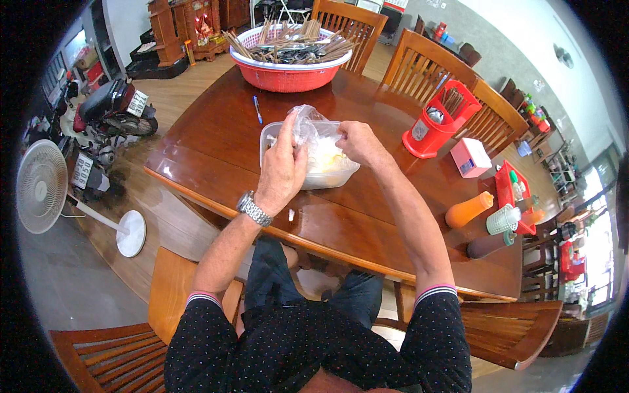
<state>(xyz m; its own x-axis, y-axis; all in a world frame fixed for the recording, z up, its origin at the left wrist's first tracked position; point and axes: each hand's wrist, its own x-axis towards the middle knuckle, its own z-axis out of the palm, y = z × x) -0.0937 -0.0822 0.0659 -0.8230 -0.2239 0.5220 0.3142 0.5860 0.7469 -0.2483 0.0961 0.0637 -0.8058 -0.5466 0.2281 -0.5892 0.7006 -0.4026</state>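
Observation:
On the table, in front of me, stands a translucent plastic tub with a clear plastic bag rising out of it. White and pale yellow contents show through the bag, too blurred to name. My left hand, a metal watch on its wrist, holds the bag's left side, fingers fairly straight and the thumb against the film. Across the tub, my right hand is closed in a pinch on the bag's right edge. A small white scrap lies on the wood nearer me.
Beyond the tub are a blue pen and a red basin heaped with chopsticks. To the right stand a red utensil holder, a pink-and-white box, an orange bottle and a dark bottle. Chairs surround the table; a fan stands left.

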